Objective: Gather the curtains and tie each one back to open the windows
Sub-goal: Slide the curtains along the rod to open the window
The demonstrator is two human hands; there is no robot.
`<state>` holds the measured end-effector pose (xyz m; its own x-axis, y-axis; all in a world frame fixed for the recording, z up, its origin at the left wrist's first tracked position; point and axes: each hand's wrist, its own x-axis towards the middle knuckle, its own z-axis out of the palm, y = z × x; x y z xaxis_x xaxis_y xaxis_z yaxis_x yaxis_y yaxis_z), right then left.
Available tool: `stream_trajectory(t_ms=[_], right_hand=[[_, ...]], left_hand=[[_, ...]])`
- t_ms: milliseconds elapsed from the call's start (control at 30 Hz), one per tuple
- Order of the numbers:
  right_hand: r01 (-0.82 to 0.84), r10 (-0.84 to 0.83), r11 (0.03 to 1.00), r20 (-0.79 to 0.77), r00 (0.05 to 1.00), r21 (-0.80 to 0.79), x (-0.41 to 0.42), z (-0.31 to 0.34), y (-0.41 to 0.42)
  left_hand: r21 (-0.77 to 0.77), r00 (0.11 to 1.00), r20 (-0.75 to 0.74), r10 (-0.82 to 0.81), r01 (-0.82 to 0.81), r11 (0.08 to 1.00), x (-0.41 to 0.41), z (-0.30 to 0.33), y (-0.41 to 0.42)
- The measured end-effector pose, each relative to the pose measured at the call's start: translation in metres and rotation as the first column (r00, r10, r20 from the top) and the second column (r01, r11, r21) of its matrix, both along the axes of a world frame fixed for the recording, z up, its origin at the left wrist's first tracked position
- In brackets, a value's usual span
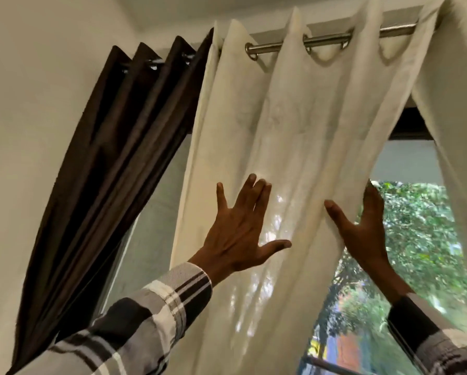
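Observation:
A cream curtain (294, 136) hangs by metal eyelets from a steel rod (327, 40) and fills the middle of the view. My left hand (240, 228) lies flat against its front, fingers spread, holding nothing. My right hand (362, 228) grips the curtain's right edge, thumb in front and fingers behind the cloth, pulling it aside from the window (416, 239). A dark brown curtain (113, 163) hangs bunched at the left end of the rod. Another cream curtain (454, 109) hangs at the right edge.
A white wall (32, 104) stands to the left of the brown curtain. Green trees show through the glass in the gap between the two cream curtains. A dark window frame bar (335, 366) crosses low at the bottom.

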<state>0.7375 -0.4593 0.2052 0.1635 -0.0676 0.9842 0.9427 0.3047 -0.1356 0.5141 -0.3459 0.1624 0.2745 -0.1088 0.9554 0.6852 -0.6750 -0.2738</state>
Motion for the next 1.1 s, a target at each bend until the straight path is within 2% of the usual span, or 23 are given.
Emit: stream_trajectory(t_ms=[133, 200, 333, 467, 633, 833, 967, 1100], right_hand=[[-0.039, 0.035, 0.997, 0.064, 0.997, 0.067, -0.017, 0.039, 0.061], [-0.077, 0.071, 0.996, 0.096, 0.993, 0.055, -0.026, 0.054, 0.073], [-0.186, 0.173, 0.98, 0.176, 0.969, 0.063, -0.067, 0.074, 0.153], [-0.286, 0.272, 0.958, 0.222, 0.936, 0.033, -0.116, 0.093, 0.251], [-0.331, 0.307, 0.943, 0.321, 0.896, 0.019, -0.188, 0.11, 0.347], [-0.365, 0.331, 0.93, 0.352, 0.875, 0.033, -0.267, 0.121, 0.429], [-0.403, 0.37, 0.914, 0.339, 0.865, 0.033, -0.335, 0.131, 0.489], [-0.394, 0.378, 0.919, 0.304, 0.875, -0.008, -0.385, 0.141, 0.547]], left_hand=[[0.091, 0.999, -0.014, 0.032, -0.031, 0.995, -0.002, 0.015, 0.063], [0.128, 0.999, -0.018, 0.048, -0.045, 0.991, 0.0, 0.02, 0.07], [0.181, 0.996, 0.009, 0.084, -0.084, 0.98, -0.011, 0.029, 0.132], [0.152, 0.977, 0.128, 0.17, -0.189, 0.97, -0.045, 0.046, 0.195], [0.065, 0.93, 0.239, 0.279, -0.302, 0.951, -0.101, 0.061, 0.259], [0.084, 0.881, 0.261, 0.395, -0.428, 0.9, -0.181, 0.07, 0.326], [0.076, 0.894, 0.24, 0.379, -0.407, 0.91, -0.247, 0.08, 0.383], [0.0, 0.919, 0.201, 0.339, -0.346, 0.938, -0.295, 0.091, 0.432]])
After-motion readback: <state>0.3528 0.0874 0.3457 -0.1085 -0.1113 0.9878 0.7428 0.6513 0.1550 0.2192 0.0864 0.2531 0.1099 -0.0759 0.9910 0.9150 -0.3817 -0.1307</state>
